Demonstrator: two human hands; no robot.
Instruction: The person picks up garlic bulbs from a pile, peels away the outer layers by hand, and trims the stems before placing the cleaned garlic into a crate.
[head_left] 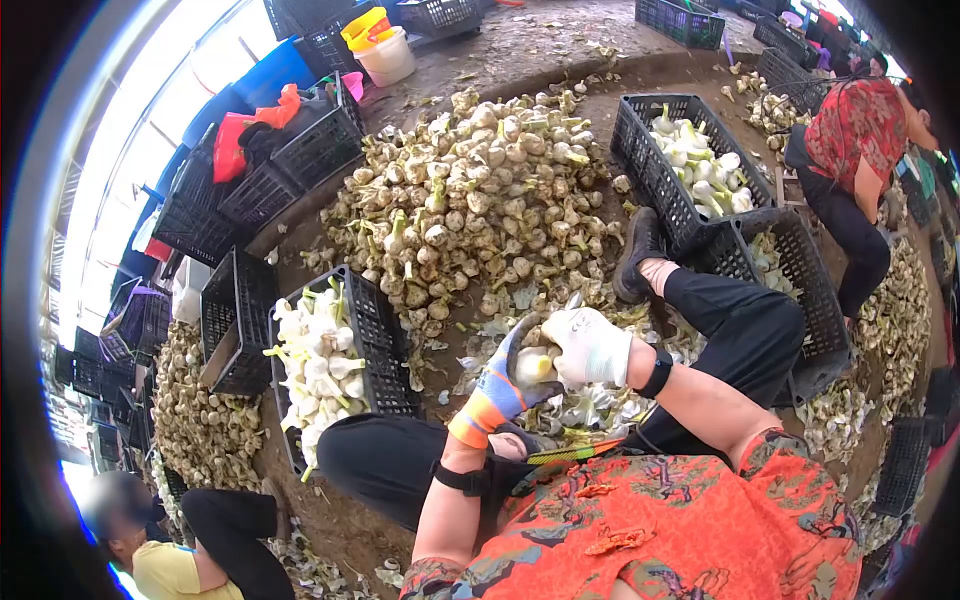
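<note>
A pale garlic bulb [533,367] sits in my left hand [500,388], which wears a blue and orange glove with its fingers wrapped round the bulb. My right hand [590,346], in a white glove, presses its bent fingers against the bulb's upper right side. Whether it also holds a small tool is hidden. Peeled skins [595,408] lie below both hands between my legs. Just beyond them rises a large heap of unpeeled garlic [480,190].
A black crate [385,345] of cleaned garlic stands left of my knee; another crate [640,160] of it stands beyond my right foot. A crate [815,320] with skins is beside my right leg. Co-workers sit at lower left and upper right. A white bucket [388,60] stands behind.
</note>
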